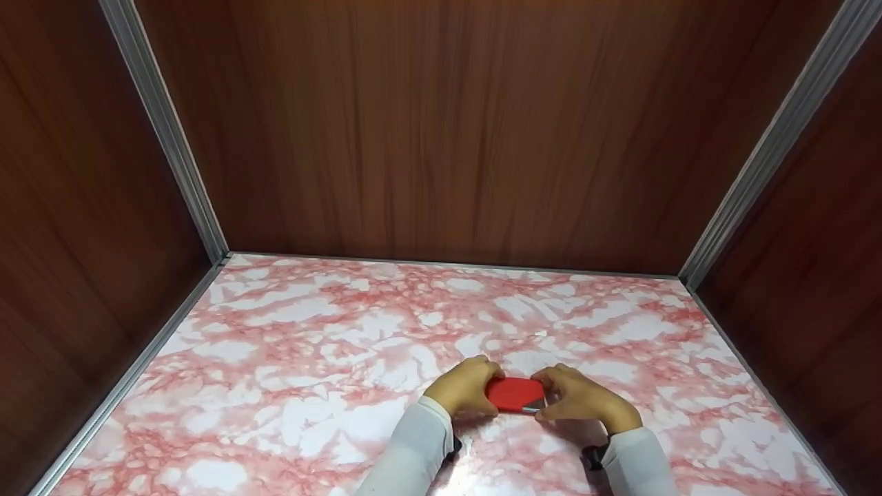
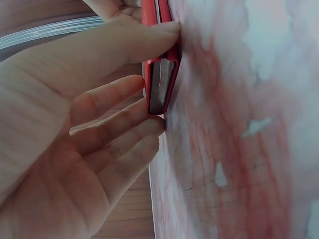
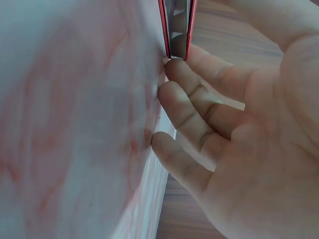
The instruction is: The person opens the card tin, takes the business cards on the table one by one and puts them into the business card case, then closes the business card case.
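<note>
A flat red case (image 1: pixel 513 394), perhaps a card holder, is held between both hands low over the table, right of the middle in the head view. My left hand (image 1: pixel 470 386) pinches its left end, thumb along the near edge and fingertips at the far side. At the right end, my right hand (image 1: pixel 580 395) grips the corners between thumb and fingers. In the left wrist view the case's end (image 2: pixel 162 87) shows a grey inside between red covers. The right wrist view shows fingertips against the other end (image 3: pixel 178 30); the thumb's tip is out of that view.
The table (image 1: pixel 289 386) has a red and white marbled top. Dark wood-grain panels (image 1: pixel 441 138) stand at the back and both sides, with grey metal posts (image 1: pixel 165 124) in the corners. White sleeves (image 1: pixel 412 451) and dark wrist straps (image 1: pixel 594 456) cover the forearms.
</note>
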Available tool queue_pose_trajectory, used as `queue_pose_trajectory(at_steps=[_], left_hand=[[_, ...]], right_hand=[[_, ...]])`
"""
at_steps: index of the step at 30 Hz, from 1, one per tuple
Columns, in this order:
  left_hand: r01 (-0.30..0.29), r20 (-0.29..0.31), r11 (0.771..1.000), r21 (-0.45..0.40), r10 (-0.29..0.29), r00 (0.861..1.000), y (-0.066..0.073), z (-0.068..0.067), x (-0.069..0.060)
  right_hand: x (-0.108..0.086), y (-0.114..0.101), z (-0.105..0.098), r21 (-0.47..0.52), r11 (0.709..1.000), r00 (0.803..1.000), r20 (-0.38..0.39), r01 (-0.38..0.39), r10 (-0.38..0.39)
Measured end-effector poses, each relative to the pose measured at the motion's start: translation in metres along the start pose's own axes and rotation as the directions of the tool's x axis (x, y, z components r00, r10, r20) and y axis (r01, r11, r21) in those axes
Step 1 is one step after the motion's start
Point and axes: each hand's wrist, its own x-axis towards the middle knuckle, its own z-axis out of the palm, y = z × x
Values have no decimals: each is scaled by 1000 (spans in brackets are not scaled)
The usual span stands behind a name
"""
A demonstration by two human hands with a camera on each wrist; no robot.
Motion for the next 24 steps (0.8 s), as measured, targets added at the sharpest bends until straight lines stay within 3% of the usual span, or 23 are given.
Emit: queue_pose_trajectory(at_steps=[11, 24], left_hand=[[-9, -8, 1000, -1, 9, 1000, -9, -2, -7], [18, -4, 1000, 13, -18, 1000, -32, -21, -36]], right_hand=[[7, -7, 9, 0, 1000, 1000, -17, 10, -10], [20, -35, 33, -134, 987, 996, -13, 84, -86]])
